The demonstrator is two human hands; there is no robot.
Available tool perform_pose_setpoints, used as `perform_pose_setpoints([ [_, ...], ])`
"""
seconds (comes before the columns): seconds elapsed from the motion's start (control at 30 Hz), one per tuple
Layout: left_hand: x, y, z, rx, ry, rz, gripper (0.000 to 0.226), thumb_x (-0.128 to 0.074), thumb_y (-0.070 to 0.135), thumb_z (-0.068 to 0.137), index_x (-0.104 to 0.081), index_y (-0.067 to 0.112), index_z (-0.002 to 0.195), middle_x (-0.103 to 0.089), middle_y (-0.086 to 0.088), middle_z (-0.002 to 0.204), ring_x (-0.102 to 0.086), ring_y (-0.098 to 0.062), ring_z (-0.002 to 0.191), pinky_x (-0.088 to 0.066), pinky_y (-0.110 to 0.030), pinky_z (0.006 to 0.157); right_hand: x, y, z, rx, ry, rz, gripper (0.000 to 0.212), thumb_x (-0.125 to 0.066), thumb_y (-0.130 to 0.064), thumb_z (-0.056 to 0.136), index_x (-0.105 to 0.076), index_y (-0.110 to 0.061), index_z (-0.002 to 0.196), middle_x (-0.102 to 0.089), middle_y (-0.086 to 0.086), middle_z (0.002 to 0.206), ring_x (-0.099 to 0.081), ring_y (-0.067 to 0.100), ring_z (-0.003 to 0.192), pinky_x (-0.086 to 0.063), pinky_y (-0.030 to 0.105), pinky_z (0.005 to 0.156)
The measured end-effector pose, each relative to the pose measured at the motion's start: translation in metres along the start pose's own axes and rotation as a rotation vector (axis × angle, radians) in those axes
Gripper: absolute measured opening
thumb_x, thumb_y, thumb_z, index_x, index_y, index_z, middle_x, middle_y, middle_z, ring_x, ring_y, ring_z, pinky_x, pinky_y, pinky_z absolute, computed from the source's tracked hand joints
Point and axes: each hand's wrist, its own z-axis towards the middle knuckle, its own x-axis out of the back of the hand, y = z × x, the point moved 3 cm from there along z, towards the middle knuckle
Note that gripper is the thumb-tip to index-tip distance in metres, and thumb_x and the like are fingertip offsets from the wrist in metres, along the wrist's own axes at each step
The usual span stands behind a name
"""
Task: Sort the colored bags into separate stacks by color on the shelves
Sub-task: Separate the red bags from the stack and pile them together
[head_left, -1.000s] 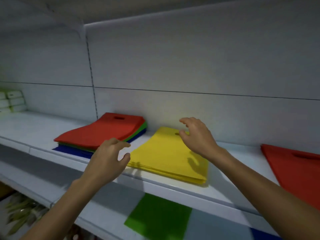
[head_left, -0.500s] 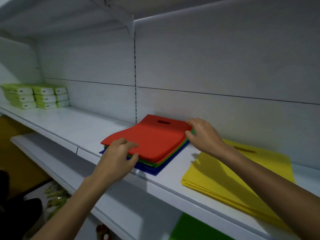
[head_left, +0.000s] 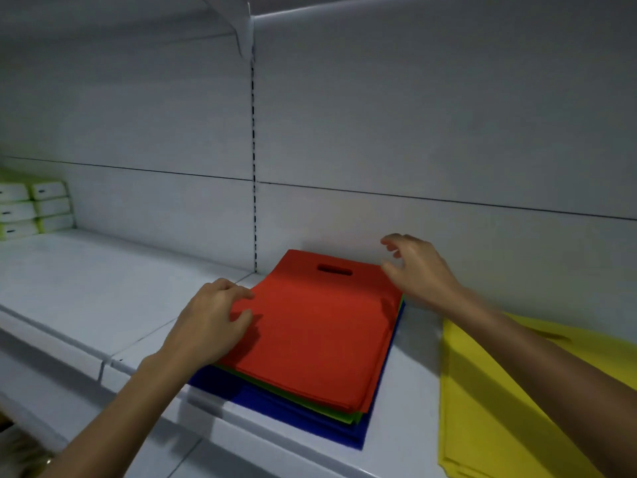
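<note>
Mixed stack lies on the white shelf (head_left: 86, 288) just right of the slotted upright: red bags (head_left: 320, 326) on top, flat matte rectangles with a slot handle near the back edge, thin green bags (head_left: 344, 414) under them, blue bags (head_left: 275, 405) lowest and widest, close to the front lip. My left grip (head_left: 206, 322) lies on the red left edge, fingers bent, can't tell if it pinches; my right grip (head_left: 417, 270) is loose and spread at the back right corner, holding nothing. Yellow bags (head_left: 482, 408) lie flat to the right across a bare strip, and open shelf runs left to green-white boxes (head_left: 34, 212).
</note>
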Motion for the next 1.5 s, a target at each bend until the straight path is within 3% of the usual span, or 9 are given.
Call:
perform_pose_setpoints([
  [0.2,-0.021,-0.043,0.03,0.036,-0.051,-0.052,0.03,-0.051,0.035,0.09,-0.061,0.023,0.116,-0.06,-0.008,0.112,-0.052,-0.024,0.105,-0.04,-0.034,0.089,-0.022,0.003,-0.007,-0.214,-0.064,-0.107,0.031,-0.057,-0.026,0.087,-0.06,-0.004,0.108,-0.066,0.015,0.106,-0.059,0.031,0.103,-0.046,0.034,0.084],
  [0.4,-0.034,-0.057,0.039,-0.013,-0.153,-0.134,0.033,-0.06,0.028,0.087,-0.061,0.019,0.119,-0.062,-0.008,0.113,-0.058,-0.022,0.103,-0.041,-0.028,0.086,-0.059,-0.019,-0.039,-0.501,-0.245,-0.219,0.053,-0.04,-0.048,0.094,-0.056,0.001,0.103,-0.058,0.026,0.116,-0.054,0.037,0.11,-0.042,0.036,0.085],
  [0.57,-0.037,-0.049,0.036,-0.114,-0.091,-0.243,0.038,-0.062,0.01,0.084,-0.059,0.02,0.121,-0.063,-0.01,0.111,-0.059,-0.024,0.101,-0.043,-0.031,0.089,-0.073,-0.027,-0.062,-0.611,0.031,-0.078,0.04,-0.06,-0.032,0.088,-0.055,0.004,0.104,-0.061,0.022,0.109,-0.057,0.034,0.104,-0.042,0.034,0.079],
  [0.7,-0.039,-0.05,0.037,-0.138,-0.121,-0.241,0.045,-0.059,0.014,0.086,-0.05,0.024,0.129,-0.063,-0.01,0.113,-0.058,-0.026,0.102,-0.044,-0.032,0.086,-0.068,-0.034,-0.072,-0.526,0.248,-0.034,0.025,-0.065,-0.011,0.084,-0.055,0.004,0.1,-0.063,0.022,0.097,-0.059,0.034,0.093,-0.038,0.033,0.073],
  [0.8,-0.037,-0.051,0.041,-0.14,-0.165,-0.227,0.042,-0.063,0.016,0.083,-0.056,0.029,0.123,-0.063,-0.003,0.116,-0.059,-0.022,0.103,-0.045,-0.03,0.084,-0.065,-0.045,-0.074,-0.284,0.262,-0.223,0.031,-0.07,0.008,0.069,-0.05,-0.002,0.09,-0.061,0.019,0.075,-0.061,0.036,0.066,-0.041,0.029,0.051],
  [0.97,-0.03,-0.048,0.039,-0.131,-0.133,-0.171,0.032,-0.068,0.016,0.076,-0.067,0.028,0.106,-0.06,-0.009,0.106,-0.054,-0.027,0.097,-0.043,-0.034,0.079,-0.057,-0.055,-0.074,-0.239,0.246,-0.451,0.034,-0.079,0.003,0.056,-0.051,-0.007,0.074,-0.051,0.01,0.064,-0.053,0.028,0.051,-0.032,0.027,0.035],
  [1.1,-0.026,-0.049,0.032,-0.16,-0.064,-0.205,0.03,-0.071,0.015,0.075,-0.07,0.017,0.105,-0.064,-0.012,0.109,-0.053,-0.034,0.101,-0.04,-0.041,0.088,-0.051,-0.052,-0.078,-0.278,0.296,-0.254,0.007,-0.064,-0.002,0.078,-0.06,-0.002,0.083,-0.056,0.015,0.081,-0.059,0.034,0.068,-0.044,0.032,0.051],
  [1.2,-0.022,-0.037,0.034,-0.214,-0.033,-0.328,0.032,-0.066,0.012,0.08,-0.066,0.009,0.112,-0.064,-0.014,0.115,-0.053,-0.033,0.109,-0.037,-0.04,0.095,-0.029,-0.045,-0.088,-0.384,0.393,-0.136,0.016,-0.056,-0.009,0.087,-0.066,-0.007,0.1,-0.062,0.012,0.099,-0.059,0.03,0.091,-0.044,0.035,0.077],
  [1.5,-0.044,0.093,0.006,-0.506,-0.198,-0.504,0.05,-0.055,0.033,0.077,-0.061,0.009,0.12,-0.06,-0.008,0.12,-0.051,-0.028,0.108,-0.03,-0.024,0.094,0.083,0.01,-0.19,-0.616,0.396,-0.31,0.038,-0.057,-0.014,0.088,-0.056,-0.002,0.124,-0.055,0.017,0.121,-0.052,0.031,0.112,-0.035,0.033,0.096],
])
